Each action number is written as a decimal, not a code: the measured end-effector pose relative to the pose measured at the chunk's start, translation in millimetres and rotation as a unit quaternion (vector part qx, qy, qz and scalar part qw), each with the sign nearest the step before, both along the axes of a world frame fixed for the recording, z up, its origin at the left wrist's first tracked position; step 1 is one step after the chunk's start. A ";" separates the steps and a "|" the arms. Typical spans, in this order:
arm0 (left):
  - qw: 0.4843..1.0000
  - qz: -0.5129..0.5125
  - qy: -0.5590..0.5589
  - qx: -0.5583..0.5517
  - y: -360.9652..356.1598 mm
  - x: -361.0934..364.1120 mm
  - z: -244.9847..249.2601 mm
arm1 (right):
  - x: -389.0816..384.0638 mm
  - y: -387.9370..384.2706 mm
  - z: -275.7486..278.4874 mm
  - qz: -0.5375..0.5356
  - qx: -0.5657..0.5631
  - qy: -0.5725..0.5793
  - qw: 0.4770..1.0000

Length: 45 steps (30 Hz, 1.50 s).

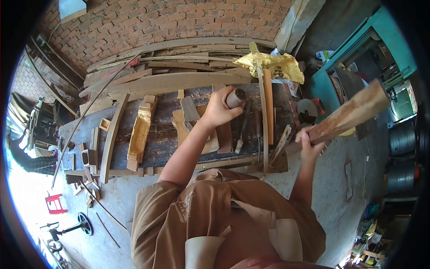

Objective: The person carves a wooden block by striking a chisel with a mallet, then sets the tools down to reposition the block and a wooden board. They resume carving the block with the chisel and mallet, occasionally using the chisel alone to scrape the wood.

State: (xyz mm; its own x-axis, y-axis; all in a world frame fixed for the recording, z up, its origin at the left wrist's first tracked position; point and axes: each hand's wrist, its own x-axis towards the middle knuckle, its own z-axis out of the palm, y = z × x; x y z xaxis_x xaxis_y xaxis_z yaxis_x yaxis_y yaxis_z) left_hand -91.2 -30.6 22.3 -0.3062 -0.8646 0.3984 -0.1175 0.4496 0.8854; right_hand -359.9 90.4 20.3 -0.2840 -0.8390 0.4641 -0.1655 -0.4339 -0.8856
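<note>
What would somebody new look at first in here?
Probably the thick piece of wood held by the right hand, just right of the bench. Next, the left hand gripping a round-ended piece above the bench. The bright yellow sack behind the bench and the red stool at far left stand out too.

Single head cam, wide fisheye with a dark circular rim, looking forward and steeply down over the wearer's brown shirt (pixel 168 210), which is closest and fills bottom centre. Workbench (pixel 162 119) sits near, mid-frame; brick wall (pixel 179 22) lies farther back along the top, floor (pixel 333 179) spreads to both sides.
</note>
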 end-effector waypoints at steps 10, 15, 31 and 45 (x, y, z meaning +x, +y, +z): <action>1.000 -0.002 -0.013 -0.020 2.3 6.1 4.8 | -13.5 10.7 -9.0 -0.141 0.128 0.224 0.956; 1.000 -0.004 0.000 -0.011 6.2 2.1 -2.0 | 8.3 -6.0 -9.1 -0.032 0.044 0.001 0.999; 1.000 -0.002 0.010 -0.007 5.6 1.5 -4.6 | 13.5 -9.1 -0.4 -0.002 0.065 0.238 0.969; 1.000 0.021 -0.001 -0.018 4.4 -6.1 -9.5 | -5.0 -2.4 7.4 -0.002 0.130 0.285 0.950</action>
State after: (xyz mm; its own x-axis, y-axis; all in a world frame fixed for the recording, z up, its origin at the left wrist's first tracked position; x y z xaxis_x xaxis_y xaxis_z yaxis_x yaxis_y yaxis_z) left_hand -97.2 -26.2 12.9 -0.2707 -0.8614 0.4298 -0.1378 0.4766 0.8683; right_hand -364.9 88.0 27.7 -0.0521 -0.9457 0.3208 -0.6518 -0.2112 -0.7284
